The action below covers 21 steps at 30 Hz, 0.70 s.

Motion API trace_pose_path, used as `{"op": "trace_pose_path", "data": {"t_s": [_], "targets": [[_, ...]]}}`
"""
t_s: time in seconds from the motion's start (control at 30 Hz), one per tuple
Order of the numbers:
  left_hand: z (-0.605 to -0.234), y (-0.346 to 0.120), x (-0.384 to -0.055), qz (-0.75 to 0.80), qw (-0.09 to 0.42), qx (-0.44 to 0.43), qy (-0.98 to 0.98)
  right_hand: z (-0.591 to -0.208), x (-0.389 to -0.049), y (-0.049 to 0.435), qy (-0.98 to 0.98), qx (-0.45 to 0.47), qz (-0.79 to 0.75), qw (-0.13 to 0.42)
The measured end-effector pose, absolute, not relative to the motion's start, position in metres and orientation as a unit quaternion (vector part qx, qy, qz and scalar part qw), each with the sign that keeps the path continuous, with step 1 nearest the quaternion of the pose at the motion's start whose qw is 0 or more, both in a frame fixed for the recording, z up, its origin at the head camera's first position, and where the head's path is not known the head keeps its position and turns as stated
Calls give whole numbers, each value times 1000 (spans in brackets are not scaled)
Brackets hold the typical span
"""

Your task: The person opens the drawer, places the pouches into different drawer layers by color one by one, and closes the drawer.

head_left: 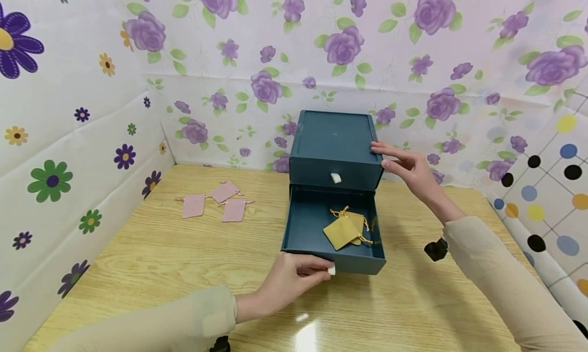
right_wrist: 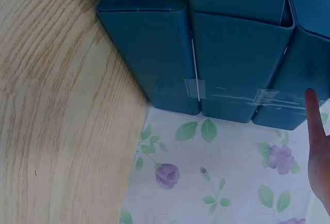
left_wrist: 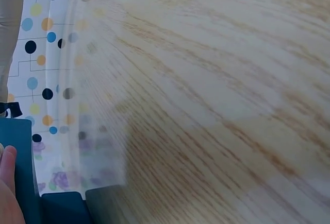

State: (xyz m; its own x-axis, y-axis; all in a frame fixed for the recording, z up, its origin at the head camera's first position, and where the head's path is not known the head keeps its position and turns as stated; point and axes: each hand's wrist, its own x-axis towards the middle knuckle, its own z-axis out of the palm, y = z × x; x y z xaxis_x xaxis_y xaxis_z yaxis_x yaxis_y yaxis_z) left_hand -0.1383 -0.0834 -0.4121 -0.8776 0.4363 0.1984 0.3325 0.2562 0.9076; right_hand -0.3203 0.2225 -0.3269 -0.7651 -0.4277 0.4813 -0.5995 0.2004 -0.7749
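A dark blue drawer box (head_left: 337, 137) stands on the table, its top drawer closed. Below that, a drawer (head_left: 303, 217) is pulled out, showing yellow drawstring pouches (head_left: 342, 230) lying overlapped inside. At the front of this drawer my left hand (head_left: 289, 280) pinches the white pull tab (head_left: 332, 270) between thumb and fingers. My right hand (head_left: 411, 171) rests on the box's upper right edge, fingers extended over the top. In the right wrist view, one finger of the right hand (right_wrist: 317, 141) lies along the side of the stacked tiers.
Several pink drawstring pouches (head_left: 234, 210) lie on the wooden table (head_left: 184, 260) left of the box. Flowered cloth (head_left: 257, 46) hangs behind, and a dotted cloth (head_left: 551, 189) borders the right side. Another white tab (head_left: 336, 178) is on the top drawer.
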Motion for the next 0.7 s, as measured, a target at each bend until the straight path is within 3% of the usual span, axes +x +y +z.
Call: {"op": "trace_pose_path", "data": {"t_s": [0.7], "targets": [[-404, -84, -140, 563, 38, 253, 786, -327, -321, 222, -768, 335, 540, 81]]}}
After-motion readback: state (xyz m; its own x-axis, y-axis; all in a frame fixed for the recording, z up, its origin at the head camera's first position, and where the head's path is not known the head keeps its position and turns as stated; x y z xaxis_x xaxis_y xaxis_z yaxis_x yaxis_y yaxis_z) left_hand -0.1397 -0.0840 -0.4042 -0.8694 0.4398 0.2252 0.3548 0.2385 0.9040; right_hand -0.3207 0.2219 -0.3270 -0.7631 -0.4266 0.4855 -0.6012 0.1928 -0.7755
